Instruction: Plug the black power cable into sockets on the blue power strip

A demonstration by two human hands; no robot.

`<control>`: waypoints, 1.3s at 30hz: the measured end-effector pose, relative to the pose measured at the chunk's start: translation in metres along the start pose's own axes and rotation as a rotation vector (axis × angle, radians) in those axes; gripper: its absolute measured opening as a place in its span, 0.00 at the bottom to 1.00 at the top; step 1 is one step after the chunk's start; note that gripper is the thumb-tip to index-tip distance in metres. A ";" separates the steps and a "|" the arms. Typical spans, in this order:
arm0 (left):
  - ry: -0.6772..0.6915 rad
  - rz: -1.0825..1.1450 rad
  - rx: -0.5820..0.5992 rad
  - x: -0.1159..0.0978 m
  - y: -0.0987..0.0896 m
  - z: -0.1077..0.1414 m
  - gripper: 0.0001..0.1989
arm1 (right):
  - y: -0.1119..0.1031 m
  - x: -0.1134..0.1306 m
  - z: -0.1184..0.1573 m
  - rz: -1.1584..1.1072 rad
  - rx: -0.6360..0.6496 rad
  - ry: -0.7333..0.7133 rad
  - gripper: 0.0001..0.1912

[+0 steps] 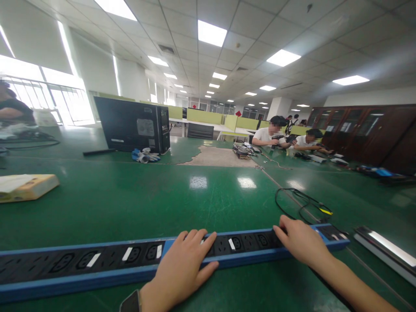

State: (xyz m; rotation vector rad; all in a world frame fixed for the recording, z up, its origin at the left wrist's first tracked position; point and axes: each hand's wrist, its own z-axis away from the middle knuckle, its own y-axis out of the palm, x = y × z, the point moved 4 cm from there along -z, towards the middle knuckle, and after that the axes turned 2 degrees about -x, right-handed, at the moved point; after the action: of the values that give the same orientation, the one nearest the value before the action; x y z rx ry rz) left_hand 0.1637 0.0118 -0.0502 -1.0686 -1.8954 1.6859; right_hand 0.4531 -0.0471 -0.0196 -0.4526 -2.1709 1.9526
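Observation:
A long power strip [143, 271] with a blue casing and black sockets lies across the near part of the green table. Small white labels are stuck on several of its sockets. My left hand [185, 264] grips the strip near its middle, fingers reaching over to the far edge and thumb along the near side. Toward the strip's right end, my right hand [300, 240] is closed, thumb and fingers together right at the sockets. What is between those fingers is hidden. A dark cord shows beneath my right forearm.
Beyond the strip lies a looped black cable [303, 201] with a yellow tag. A metal-and-white bar [386, 253] sits at right, a yellowish block [30, 187] at left. Farther back stand a black computer case [133, 123] and gloves [145, 155]. Other people [271, 132] work across the table.

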 end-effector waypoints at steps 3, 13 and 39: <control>-0.007 -0.001 0.009 0.000 -0.001 0.000 0.27 | 0.004 -0.002 0.001 0.001 0.018 -0.002 0.13; 0.010 -0.020 -0.010 0.000 0.002 0.000 0.27 | 0.007 0.007 0.013 0.060 -0.032 0.036 0.13; 0.038 -0.022 -0.032 -0.001 0.001 0.000 0.26 | -0.027 0.139 0.005 -0.233 0.047 -0.142 0.14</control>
State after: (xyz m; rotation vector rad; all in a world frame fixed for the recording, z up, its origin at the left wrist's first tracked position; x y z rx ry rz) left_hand 0.1649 0.0112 -0.0512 -1.0800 -1.9098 1.6169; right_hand 0.3186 -0.0064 -0.0022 -0.0513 -2.1428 1.9533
